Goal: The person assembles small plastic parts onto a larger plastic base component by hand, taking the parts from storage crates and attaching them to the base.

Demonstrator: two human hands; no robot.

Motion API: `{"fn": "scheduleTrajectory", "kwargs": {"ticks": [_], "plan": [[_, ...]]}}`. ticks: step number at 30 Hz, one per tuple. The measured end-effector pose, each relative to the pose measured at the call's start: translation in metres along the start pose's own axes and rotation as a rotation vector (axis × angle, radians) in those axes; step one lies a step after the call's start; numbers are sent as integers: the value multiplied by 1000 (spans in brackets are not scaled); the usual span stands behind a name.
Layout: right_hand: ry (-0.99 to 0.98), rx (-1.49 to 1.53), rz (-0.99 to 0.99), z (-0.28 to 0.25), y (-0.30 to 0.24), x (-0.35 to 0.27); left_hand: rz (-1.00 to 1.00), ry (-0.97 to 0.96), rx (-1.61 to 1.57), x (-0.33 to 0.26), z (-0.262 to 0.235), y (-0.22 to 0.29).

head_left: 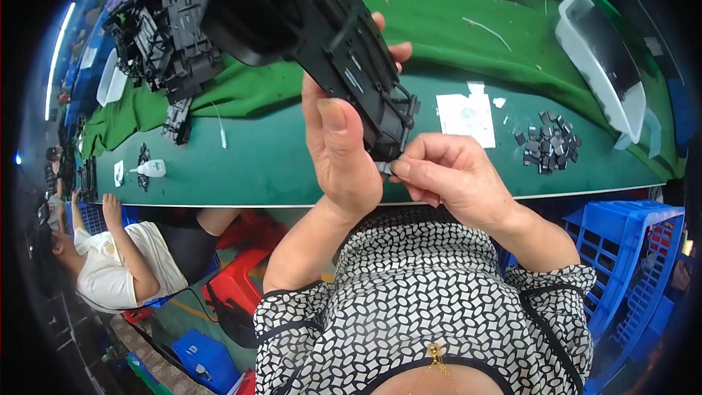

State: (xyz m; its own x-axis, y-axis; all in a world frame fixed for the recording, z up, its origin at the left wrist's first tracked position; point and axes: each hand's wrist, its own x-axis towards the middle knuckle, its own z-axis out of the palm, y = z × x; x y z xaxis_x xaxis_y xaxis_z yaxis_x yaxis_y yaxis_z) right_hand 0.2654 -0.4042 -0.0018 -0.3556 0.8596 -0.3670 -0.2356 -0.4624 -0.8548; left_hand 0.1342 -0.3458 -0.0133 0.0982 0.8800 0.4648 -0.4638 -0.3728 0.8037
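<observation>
Black plastic fills the middle of the frame: a large moulded housing [314, 36] is held up above the green work table [263, 168], tilted from the upper left down to the centre. The left hand [340, 153] is closed around its lower end, thumb lying along the near side and fingertips showing behind the far edge. The right hand [453, 175] comes from the right with thumb and forefinger pinched together on a small grey piece [386, 167], which touches the bottom corner of the housing, just beside the left thumb. The piece is mostly hidden, so I cannot tell its exact shape.

I judge that the step in hand is fitting this small piece into the lower corner of the housing. The next move seems to call for a steady left grip while the right fingers press or slide the piece straight into its seat; if it goes in tilted, it may jam or drop.

On the table at centre right lies a heap of small dark parts [550, 144], near a white paper sheet [466, 118]. A white tray [601, 58] stands at the upper right. More black housings [157, 40] are piled at the upper left, and a small white bottle [151, 168] lies at the left. Another person in a white shirt [117, 263] sits at the lower left, and a blue crate [621, 249] is at the lower right.
</observation>
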Motion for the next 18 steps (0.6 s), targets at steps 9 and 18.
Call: {"fn": "scheduleTrajectory", "kwargs": {"ticks": [9, 18], "plan": [[-45, -102, -28, -17, 3, -22, -615, 79, -302, 21, -21, 8], [120, -357, -131, -61, -27, -42, -287, 242, 627, 188, -144, 5]]}}
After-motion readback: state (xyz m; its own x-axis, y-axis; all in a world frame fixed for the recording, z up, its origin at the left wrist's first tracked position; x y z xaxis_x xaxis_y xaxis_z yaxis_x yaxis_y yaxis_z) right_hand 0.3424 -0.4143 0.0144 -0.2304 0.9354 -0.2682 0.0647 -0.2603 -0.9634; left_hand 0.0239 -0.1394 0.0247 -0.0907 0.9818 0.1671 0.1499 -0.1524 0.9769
